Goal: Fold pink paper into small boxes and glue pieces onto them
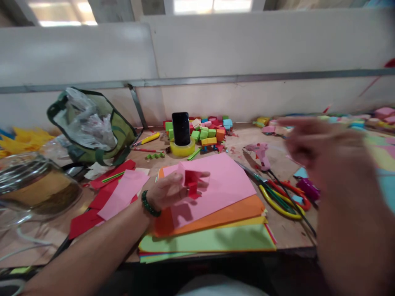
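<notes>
In my left hand is a small folded red and pink paper piece, held by thumb and fingers above the stack. Below it lies a pink sheet on top of orange paper and light green paper. My right hand is raised at the right and smeared by motion, so its fingers cannot be made out clearly. Nearest to it on the table is a pink hot glue gun with a dark cord. Scissors with yellow handles lie between the stack and my right forearm.
A phone stands in a yellow tape roll before several small paper boxes. At left are a green bag, a glass jar, a yellow cutter and red paper scraps. A white partition closes the back.
</notes>
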### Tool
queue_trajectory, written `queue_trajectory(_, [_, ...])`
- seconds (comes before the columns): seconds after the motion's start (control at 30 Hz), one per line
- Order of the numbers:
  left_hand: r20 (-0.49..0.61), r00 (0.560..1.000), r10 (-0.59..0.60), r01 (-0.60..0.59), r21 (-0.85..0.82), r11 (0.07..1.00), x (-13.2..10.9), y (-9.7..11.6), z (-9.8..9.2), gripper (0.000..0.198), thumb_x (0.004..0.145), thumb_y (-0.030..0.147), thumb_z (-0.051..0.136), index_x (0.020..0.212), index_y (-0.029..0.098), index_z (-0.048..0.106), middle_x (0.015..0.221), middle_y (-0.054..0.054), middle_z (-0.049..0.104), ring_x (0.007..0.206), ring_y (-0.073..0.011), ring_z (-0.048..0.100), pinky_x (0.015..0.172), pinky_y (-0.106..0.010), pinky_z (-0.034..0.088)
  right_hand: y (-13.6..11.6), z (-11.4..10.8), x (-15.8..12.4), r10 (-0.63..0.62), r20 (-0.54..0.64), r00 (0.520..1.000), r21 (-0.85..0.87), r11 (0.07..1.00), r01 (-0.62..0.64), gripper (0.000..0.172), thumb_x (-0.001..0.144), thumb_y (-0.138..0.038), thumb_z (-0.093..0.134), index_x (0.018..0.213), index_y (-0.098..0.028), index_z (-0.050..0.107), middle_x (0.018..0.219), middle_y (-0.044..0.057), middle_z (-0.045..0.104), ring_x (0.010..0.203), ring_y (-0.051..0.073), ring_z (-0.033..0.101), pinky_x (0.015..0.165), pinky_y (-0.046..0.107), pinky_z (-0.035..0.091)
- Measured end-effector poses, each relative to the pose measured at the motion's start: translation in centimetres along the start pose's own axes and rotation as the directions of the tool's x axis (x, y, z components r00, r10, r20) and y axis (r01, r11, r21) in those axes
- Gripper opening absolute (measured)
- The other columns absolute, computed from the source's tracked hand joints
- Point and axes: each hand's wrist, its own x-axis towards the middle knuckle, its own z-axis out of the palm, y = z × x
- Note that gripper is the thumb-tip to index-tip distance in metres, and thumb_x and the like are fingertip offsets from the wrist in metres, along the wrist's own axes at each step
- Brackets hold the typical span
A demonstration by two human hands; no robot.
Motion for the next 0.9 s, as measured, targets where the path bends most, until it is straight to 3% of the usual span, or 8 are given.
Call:
queue_trajectory(0.07, [-0.126,0.976,0.176,-0.176,0.008,0.984,-0.5,1.1,-0.6,0.041,0.076,0.035,0.063,0.111,0.012,0.064,0.118,-0.014,0.064,0.101,-0.0249,0.063,0.088,-0.035,0.047,-0.2,3.3,0.2,-0.054,0.232,0.971,-0.161,0.983,0.093,0.033,0.082,-0.042,0.054,0.102,-0.022,0.070,0.060,0.001,0.058,0.052,0.014,0.050,0.048,0.026,0.037])
queue_trajectory(0.17, [-0.323,0.891,0.319,-0.341,-0.010,0.940,-1.1,2.5,-1.5,0.026,0.077,0.030,0.063,0.099,0.015,0.066,0.096,-0.007,0.072,0.086,-0.0178,0.067,0.081,-0.030,0.051,0.6,7.4,-0.3,-0.123,0.568,0.814,-0.232,0.925,0.302,0.050,0.075,-0.040,0.064,0.123,-0.027,0.059,0.108,0.007,0.067,0.090,0.023,0.062,0.075,0.033,0.046])
queue_trajectory(0.23, [-0.401,0.844,0.358,-0.400,-0.024,0.916,-1.2,3.2,-1.9,0.022,0.077,0.029,0.063,0.094,0.016,0.066,0.085,-0.006,0.072,0.079,-0.0169,0.067,0.076,-0.029,0.053,1.4,9.4,-0.8,-0.064,0.671,0.738,-0.291,0.894,0.342,0.064,0.071,-0.043,0.069,0.131,-0.028,0.053,0.122,0.010,0.061,0.101,0.028,0.059,0.080,0.036,0.045])
queue_trajectory(0.4, [-0.484,0.787,0.382,-0.439,-0.004,0.898,-1.2,3.7,-1.9,0.016,0.075,0.024,0.065,0.088,0.015,0.066,0.076,-0.005,0.072,0.074,-0.0176,0.069,0.071,-0.029,0.055,2.4,11.8,-0.7,-0.001,0.714,0.700,-0.215,0.951,0.221,0.028,0.080,-0.031,0.056,0.103,-0.018,0.067,0.098,0.008,0.070,0.085,0.021,0.063,0.072,0.028,0.045])
queue_trajectory(0.57, [-0.405,0.805,0.433,-0.439,0.083,0.894,-1.0,3.1,-1.0,0.011,0.072,0.020,0.069,0.082,0.016,0.067,0.076,-0.001,0.071,0.070,-0.0130,0.067,0.070,-0.025,0.054,2.8,12.5,0.0,0.024,0.796,0.605,-0.134,0.981,0.138,0.019,0.076,-0.026,0.055,0.078,-0.015,0.071,0.067,0.002,0.067,0.059,0.013,0.056,0.054,0.022,0.038])
queue_trajectory(0.7, [-0.317,0.828,0.463,-0.417,0.204,0.886,-0.9,2.6,-0.5,0.012,0.070,0.018,0.072,0.081,0.016,0.067,0.083,-0.001,0.071,0.075,-0.0125,0.066,0.071,-0.023,0.053,2.6,12.7,-0.1,0.004,0.769,0.640,-0.119,0.984,0.136,0.016,0.071,-0.020,0.055,0.073,-0.014,0.070,0.062,0.000,0.064,0.057,0.012,0.053,0.054,0.022,0.037])
queue_trajectory(0.83, [-0.350,0.805,0.479,-0.422,0.231,0.877,-0.9,2.7,-0.3,0.010,0.069,0.019,0.072,0.078,0.016,0.067,0.079,0.000,0.069,0.071,-0.0111,0.064,0.068,-0.021,0.052,0.9,10.9,-1.2,-0.002,0.700,0.714,-0.101,0.990,0.102,0.016,0.074,-0.025,0.058,0.081,-0.015,0.069,0.068,0.001,0.063,0.061,0.012,0.054,0.056,0.022,0.039])
queue_trajectory(0.9, [-0.385,0.786,0.484,-0.431,0.220,0.875,-1.0,3.0,-0.3,0.008,0.070,0.020,0.071,0.074,0.017,0.065,0.075,0.000,0.068,0.067,-0.0103,0.064,0.068,-0.021,0.052,0.0,9.7,-2.3,-0.067,0.726,0.684,-0.049,0.988,0.148,0.018,0.078,-0.032,0.059,0.081,-0.016,0.068,0.066,0.000,0.060,0.059,0.011,0.051,0.054,0.022,0.037])
